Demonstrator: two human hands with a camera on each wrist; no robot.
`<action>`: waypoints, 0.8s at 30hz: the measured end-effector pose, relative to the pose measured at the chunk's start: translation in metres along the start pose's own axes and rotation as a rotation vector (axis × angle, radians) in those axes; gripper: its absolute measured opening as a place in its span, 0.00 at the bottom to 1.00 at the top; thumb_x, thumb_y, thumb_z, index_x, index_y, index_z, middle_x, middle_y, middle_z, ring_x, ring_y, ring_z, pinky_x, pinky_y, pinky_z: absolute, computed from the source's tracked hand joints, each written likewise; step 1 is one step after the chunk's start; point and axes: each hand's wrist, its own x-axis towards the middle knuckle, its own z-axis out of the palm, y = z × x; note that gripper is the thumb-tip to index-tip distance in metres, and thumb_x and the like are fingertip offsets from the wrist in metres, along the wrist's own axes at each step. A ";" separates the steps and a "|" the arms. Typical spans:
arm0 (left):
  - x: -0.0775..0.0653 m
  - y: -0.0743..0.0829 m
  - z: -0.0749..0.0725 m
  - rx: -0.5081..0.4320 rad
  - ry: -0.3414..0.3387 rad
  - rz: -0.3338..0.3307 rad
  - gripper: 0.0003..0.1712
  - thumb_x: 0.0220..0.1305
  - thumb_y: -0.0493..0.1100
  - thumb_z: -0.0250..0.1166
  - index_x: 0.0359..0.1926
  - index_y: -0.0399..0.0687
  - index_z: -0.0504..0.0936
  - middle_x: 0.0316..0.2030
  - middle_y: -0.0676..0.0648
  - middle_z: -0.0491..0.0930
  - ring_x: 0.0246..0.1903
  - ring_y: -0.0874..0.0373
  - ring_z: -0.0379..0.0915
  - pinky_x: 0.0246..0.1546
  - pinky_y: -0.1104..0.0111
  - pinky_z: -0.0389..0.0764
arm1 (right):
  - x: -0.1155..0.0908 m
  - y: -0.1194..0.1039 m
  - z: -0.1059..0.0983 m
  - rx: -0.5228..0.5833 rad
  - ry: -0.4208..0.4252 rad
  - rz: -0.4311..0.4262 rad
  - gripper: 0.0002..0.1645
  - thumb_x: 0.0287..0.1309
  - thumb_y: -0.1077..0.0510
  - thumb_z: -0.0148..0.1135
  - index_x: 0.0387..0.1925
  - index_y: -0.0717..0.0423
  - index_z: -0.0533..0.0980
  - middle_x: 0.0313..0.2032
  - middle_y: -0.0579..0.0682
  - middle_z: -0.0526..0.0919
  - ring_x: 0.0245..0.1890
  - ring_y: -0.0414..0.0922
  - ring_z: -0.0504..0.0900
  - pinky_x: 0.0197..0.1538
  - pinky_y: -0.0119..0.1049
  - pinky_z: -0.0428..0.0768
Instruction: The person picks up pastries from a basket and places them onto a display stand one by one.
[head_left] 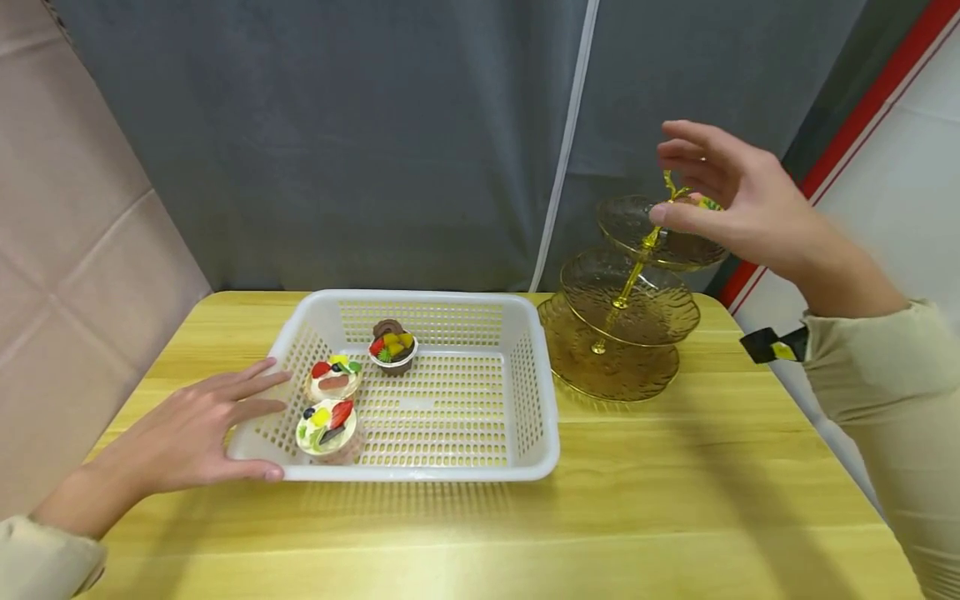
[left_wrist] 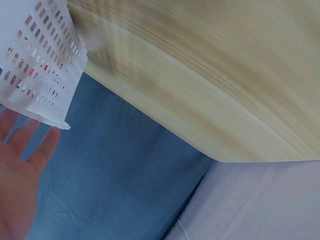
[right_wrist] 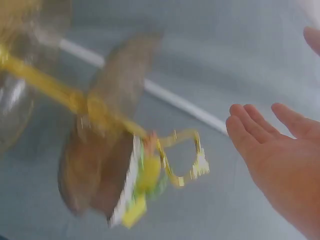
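Note:
A white plastic basket [head_left: 431, 472] with slotted walls stands on the table, holding several small toy-like cakes. One is a chocolate cupcake [head_left: 393, 348] topped with fruit; two cream-topped cakes [head_left: 334, 379] sit near the left wall. My left hand [head_left: 198, 425] rests at the basket's left rim, fingers extended and holding nothing. To the right rises a three-tier amber stand [head_left: 628, 312] with a gold post. On its top tier lies a fruit-topped cupcake [right_wrist: 132, 180], mostly behind my right hand [head_left: 742, 192] in the head view. Clear of the stand's handle [right_wrist: 185, 157], that hand is empty, fingers loosely bent.
The wooden table [head_left: 675, 500] carries the basket and the stand. A grey-blue curtain [head_left: 375, 150] hangs directly behind them, with a white strip down it. Pale panels flank both sides, and a red band [head_left: 862, 125] runs along the right one.

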 end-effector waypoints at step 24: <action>0.000 -0.002 -0.001 -0.009 -0.001 0.003 0.44 0.39 0.77 0.71 0.47 0.50 0.87 0.62 0.46 0.76 0.63 0.44 0.69 0.42 0.44 0.78 | 0.042 -0.008 0.120 -0.026 -0.345 -0.153 0.48 0.57 0.56 0.72 0.74 0.56 0.58 0.70 0.53 0.66 0.70 0.50 0.67 0.70 0.44 0.63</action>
